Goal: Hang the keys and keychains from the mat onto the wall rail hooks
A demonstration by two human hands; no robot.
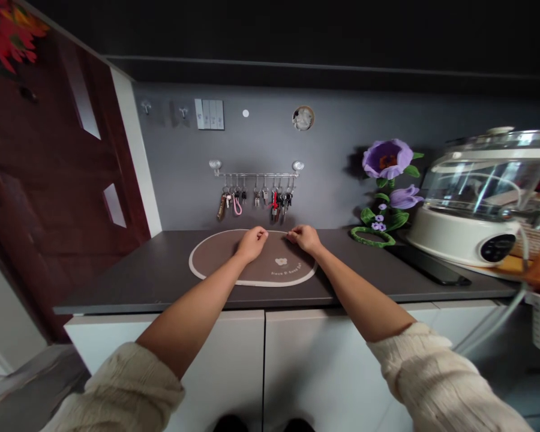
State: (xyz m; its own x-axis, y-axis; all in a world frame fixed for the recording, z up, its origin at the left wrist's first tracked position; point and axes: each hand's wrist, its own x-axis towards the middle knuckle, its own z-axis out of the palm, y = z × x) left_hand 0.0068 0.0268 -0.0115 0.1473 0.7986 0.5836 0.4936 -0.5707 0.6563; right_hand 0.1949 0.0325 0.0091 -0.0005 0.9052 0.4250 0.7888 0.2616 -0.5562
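Observation:
A brown oval mat (216,255) with a pale rim lies on the dark countertop; a small flower and lettering mark its right part. Above its middle is my left hand (253,242), its fingers curled and pinched together. My right hand (304,237) is at the mat's back right, also with bent, closed fingertips. A gap separates the two hands. Whatever the fingertips may hold is too small or hidden to make out. Behind the hands, several bunches of keys (274,203) hang from a clear rail (257,175) on the grey wall.
Right of the mat stand purple knitted flowers (387,159) with a green ring base, a black phone-like slab (432,267) and a white appliance with a clear tank (463,234). A dark cabinet (297,36) overhangs the counter. A reddish-brown door (72,180) is at left.

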